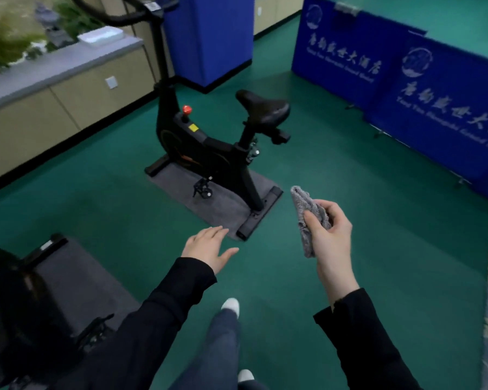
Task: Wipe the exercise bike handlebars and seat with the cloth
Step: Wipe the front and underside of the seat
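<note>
**One cloth in hand, one bike ahead of me**

My right hand (330,229) grips the one grey cloth (307,218). My thumb lies across its front and my fingers are curled behind it, so the cloth is bunched and sticks out above and below my grip. It is up in the air, to the right of the bike's rear foot and well apart from the seat and the handlebars.

My left hand (209,249) holds nothing. It is palm down with the fingers straight and a little spread, over the green floor (350,164) near the corner of the mat.

One exercise bike (209,147) stands whole in front of me, black, on one grey mat (223,204). Its single seat (262,108) points toward the left, and its handlebars (119,15) curve across the top left, partly cut off by the edge of the view. I count one red knob (187,109) and one yellow sticker (193,127) on the frame, and one pedal (202,190) on the near side.

At my lower left is a second mat (76,277) with part of a second black machine (12,305) on it, too blurred to tell more.

Two blue panels (448,108) with white lettering stand along the right, and one blue column (209,38) stands behind the bike. A long counter (54,66) on the left carries one white tray (100,36).

My two white shoes (231,306) show below.
</note>
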### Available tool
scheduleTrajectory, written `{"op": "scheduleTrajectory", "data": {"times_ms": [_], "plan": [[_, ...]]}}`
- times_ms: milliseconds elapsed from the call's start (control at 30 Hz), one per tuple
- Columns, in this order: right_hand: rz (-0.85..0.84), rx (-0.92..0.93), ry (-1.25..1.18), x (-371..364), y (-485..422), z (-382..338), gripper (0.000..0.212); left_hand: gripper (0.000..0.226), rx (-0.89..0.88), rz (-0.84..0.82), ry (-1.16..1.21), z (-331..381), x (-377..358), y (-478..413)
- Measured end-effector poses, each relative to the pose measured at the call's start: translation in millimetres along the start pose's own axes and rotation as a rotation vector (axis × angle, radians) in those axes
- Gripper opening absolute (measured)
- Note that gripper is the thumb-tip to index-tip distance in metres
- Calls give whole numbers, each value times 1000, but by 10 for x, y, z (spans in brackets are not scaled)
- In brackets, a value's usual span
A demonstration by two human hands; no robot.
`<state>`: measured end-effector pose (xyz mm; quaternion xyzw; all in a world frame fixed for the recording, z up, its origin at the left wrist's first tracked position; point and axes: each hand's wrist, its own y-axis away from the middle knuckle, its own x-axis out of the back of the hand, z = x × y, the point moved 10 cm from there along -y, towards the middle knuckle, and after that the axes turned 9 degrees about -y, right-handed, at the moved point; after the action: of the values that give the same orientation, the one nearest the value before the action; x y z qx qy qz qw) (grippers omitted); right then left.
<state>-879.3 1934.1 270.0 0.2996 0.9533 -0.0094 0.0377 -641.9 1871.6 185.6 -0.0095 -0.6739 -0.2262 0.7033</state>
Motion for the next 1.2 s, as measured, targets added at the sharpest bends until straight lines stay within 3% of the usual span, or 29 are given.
{"op": "scheduleTrajectory", "data": {"times_ms": [233,600,933,1200], "plan": [[37,11,61,97,-902,92,19,63,-34,-32,76,291,-78,-926],[-141,5,149,-851,-2702,190,11,62,76,-60,192,164,186,-2654],[-138,-68,140,-565,-3820,429,12,61,207,-82,285,313,362,-3470],[-205,-58,138,57,-5067,359,16,65,392,12,415,969,636,-4151]]}}
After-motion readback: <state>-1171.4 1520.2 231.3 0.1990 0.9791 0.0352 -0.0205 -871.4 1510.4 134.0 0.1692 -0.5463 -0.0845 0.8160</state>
